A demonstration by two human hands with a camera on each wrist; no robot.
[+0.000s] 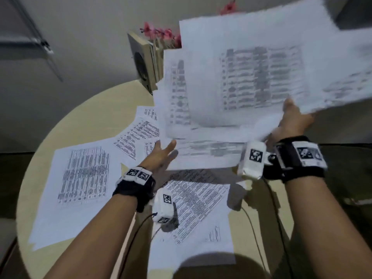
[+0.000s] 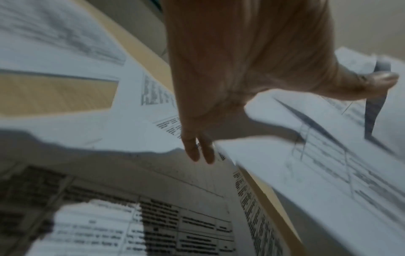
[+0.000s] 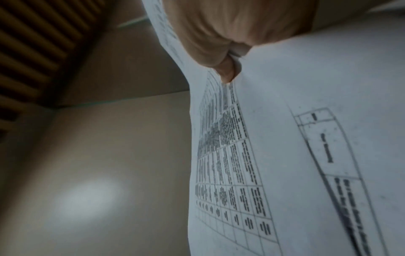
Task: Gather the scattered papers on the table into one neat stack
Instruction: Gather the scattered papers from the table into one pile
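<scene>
Several printed sheets lie scattered on the round beige table (image 1: 90,117): a large one at the left (image 1: 80,188), one near the front (image 1: 197,208), and overlapping ones in the middle (image 1: 141,133). My right hand (image 1: 291,119) grips a fanned, blurred bunch of papers (image 1: 251,77) by its lower edge and holds it in the air above the table. The right wrist view shows the fingers (image 3: 219,43) curled into those papers (image 3: 306,138). My left hand (image 1: 161,156) hovers with straight fingers (image 2: 197,150) at the bunch's lower left edge, holding nothing; its thumb (image 2: 372,83) reaches over the raised sheets (image 2: 328,164).
Standing books (image 1: 145,63) and pink flowers (image 1: 161,34) sit at the table's far edge, partly behind the raised bunch. Black cables (image 1: 271,218) trail from the wrist cameras across the table's front. A dark floor surrounds the table.
</scene>
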